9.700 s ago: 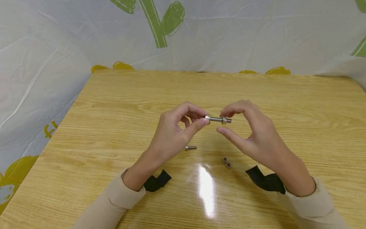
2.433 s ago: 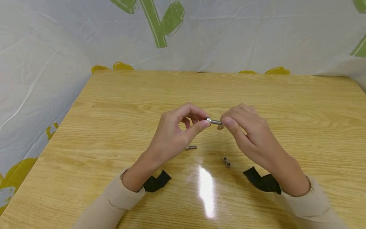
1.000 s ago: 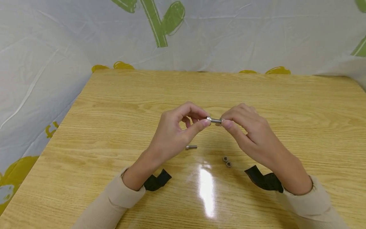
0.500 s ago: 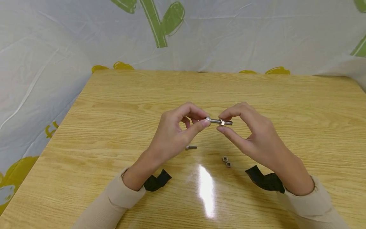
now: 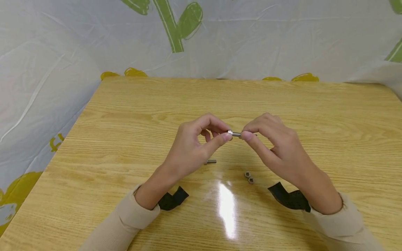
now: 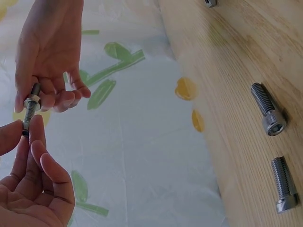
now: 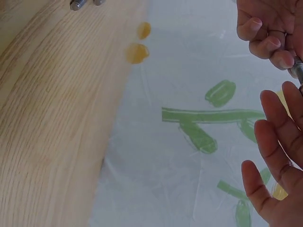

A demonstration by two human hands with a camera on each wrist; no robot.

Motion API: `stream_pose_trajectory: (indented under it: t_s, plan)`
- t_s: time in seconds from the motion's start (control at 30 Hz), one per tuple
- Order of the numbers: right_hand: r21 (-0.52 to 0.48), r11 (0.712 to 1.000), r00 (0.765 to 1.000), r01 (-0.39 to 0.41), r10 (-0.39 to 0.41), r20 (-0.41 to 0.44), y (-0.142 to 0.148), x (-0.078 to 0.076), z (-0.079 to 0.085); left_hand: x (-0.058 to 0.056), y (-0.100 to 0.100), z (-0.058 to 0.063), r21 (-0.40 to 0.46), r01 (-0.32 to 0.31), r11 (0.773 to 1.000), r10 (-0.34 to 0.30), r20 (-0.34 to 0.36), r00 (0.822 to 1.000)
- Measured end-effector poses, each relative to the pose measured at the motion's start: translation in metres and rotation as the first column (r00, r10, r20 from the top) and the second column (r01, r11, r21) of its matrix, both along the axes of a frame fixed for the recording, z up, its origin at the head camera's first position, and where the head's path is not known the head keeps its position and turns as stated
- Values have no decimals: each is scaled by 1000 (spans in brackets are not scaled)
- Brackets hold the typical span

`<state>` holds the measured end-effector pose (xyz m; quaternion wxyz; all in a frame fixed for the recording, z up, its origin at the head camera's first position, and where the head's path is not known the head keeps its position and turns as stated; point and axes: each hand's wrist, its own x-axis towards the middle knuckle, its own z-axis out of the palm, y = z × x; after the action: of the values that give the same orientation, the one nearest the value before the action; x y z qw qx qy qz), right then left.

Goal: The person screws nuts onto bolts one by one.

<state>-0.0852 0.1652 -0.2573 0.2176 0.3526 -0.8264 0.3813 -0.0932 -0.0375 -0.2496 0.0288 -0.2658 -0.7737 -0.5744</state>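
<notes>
Over the table, a silver socket-head bolt [image 5: 237,134] lies nearly level between both hands. My left hand [image 5: 196,139] pinches its head between thumb and forefinger. At the shank, my right hand [image 5: 273,139] pinches a hex nut [image 6: 32,102] threaded partway along the bolt. The right fingers cover that nut in the head view, while the bolt's tip pokes out just past them. In the left wrist view, thread shows on both sides of the nut. The right wrist view catches only a piece of the bolt [image 7: 297,70] at its edge.
Two loose nuts [image 5: 249,177] lie touching on the wooden table [image 5: 157,94], below the right hand. A second bolt [image 5: 211,161] is partly behind the left hand. Two loose bolts [image 6: 269,109] appear in the left wrist view. A patterned sheet [image 5: 251,42] hangs behind.
My right fingers, spread around the nut half a second ago, now close on it. Since the oldest frame the nut has moved along the shank towards the head. My left hand keeps its pinch.
</notes>
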Motion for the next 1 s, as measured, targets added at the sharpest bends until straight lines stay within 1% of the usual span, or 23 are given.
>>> stream_pose_trajectory:
  t_s: [0.2,0.27,0.4,0.47,0.57,0.7,0.8,1.0]
  plan:
    - [-31,999,999,43,-44,-7,-2,0,-2,1,1,-1,4,1,1000,-1,-5,1000]
    - [-37,998,999,55,-55,5,-2,1,-1,1,1,-1,8,-1,1000,1,-5,1000]
    - [2,998,997,70,-70,43,0,3,1,1,0,-1,15,-10,1000,10,-10,1000]
    - [20,998,997,63,-64,51,1,4,1,1,0,0,18,-15,1000,15,-13,1000]
    - [18,999,999,35,-35,33,0,3,1,2,0,0,28,-18,999,18,-11,1000]
    - [-7,1000,999,8,-8,-35,-1,2,1,1,0,1,36,-20,999,21,-10,1000]
    - [-13,1000,998,2,-3,-61,-1,2,1,1,0,1,35,-19,999,20,-12,1000]
    - [-14,1000,998,-8,7,-57,-1,2,1,1,-1,1,36,-17,999,17,-7,1000]
